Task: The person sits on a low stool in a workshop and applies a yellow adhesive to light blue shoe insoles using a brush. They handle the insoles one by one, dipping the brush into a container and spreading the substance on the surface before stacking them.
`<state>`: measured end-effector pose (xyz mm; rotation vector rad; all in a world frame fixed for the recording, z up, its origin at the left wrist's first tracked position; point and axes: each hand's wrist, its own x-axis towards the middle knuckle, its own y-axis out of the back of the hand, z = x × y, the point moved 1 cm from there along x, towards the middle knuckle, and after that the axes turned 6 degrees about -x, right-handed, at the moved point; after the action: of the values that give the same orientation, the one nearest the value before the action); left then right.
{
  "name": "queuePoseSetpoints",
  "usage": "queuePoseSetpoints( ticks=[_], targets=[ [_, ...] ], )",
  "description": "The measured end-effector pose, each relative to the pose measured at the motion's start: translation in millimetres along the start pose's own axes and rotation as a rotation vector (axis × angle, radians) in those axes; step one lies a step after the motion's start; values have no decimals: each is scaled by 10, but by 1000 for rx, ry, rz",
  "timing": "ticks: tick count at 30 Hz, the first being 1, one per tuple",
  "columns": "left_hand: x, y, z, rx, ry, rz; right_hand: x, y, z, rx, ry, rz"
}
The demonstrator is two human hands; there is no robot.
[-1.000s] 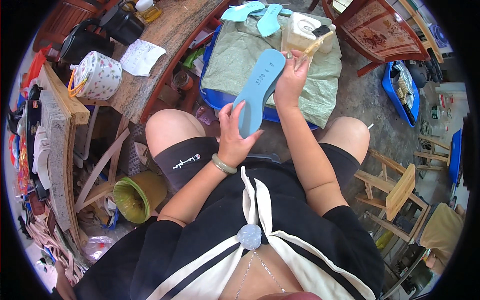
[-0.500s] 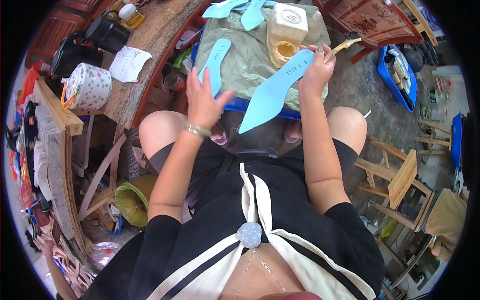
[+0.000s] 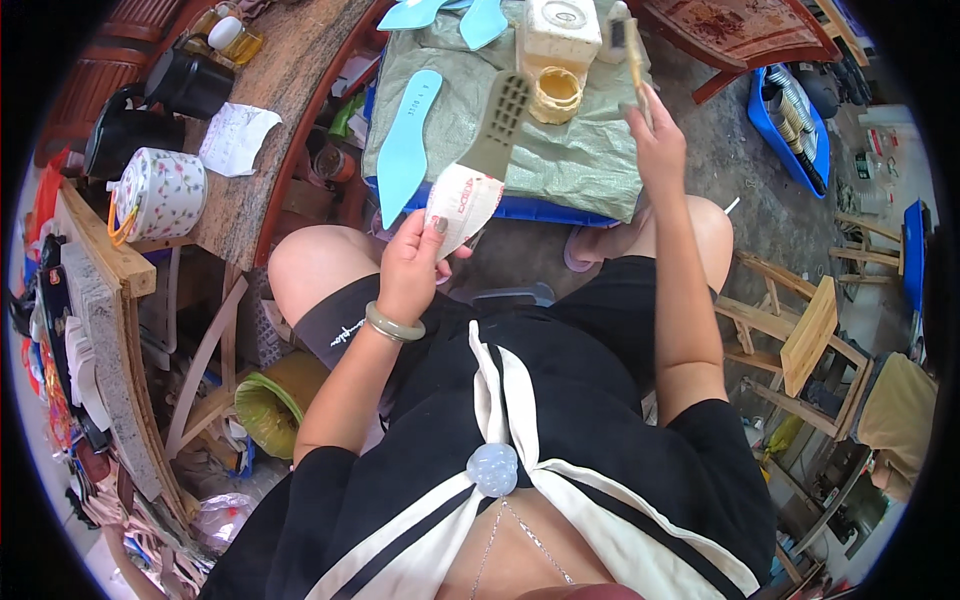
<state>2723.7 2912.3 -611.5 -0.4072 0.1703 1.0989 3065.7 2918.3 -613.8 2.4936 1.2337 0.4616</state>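
My left hand grips a shoe insole by its pointed toe end. The side facing up has a dark olive, dimpled heel part and a white toe part with red print. My right hand is closed around a brush with a pale handle, its dark bristle end pointing away from me. Between the hands, farther off, stands a cream plastic container with a crusted yellowish round opening. A light blue insole lies on the cloth to the left of the held one.
Green-grey cloth covers the low work surface, with more blue insoles at its far edge. On the left is a stone-topped table with a flowered pot and paper. A blue basin and wooden stools stand right.
The held insole has passed from my right hand to my left, now with its olive-and-white side up. My right hand has lifted the brush away to the right.
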Motion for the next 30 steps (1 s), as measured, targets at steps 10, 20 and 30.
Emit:
queuePoseSetpoints(
  ticks=[10, 20, 30],
  targets=[
    [4, -113, -211, -457, 286, 104, 30, 206, -155, -589, 275, -147],
    [-57, 7, -200, -333, 366, -6, 482, -105, -423, -957, 518, -331],
    [-81, 135, -170, -331, 322, 23, 462, -143, -502, -977, 534, -349]
  ],
)
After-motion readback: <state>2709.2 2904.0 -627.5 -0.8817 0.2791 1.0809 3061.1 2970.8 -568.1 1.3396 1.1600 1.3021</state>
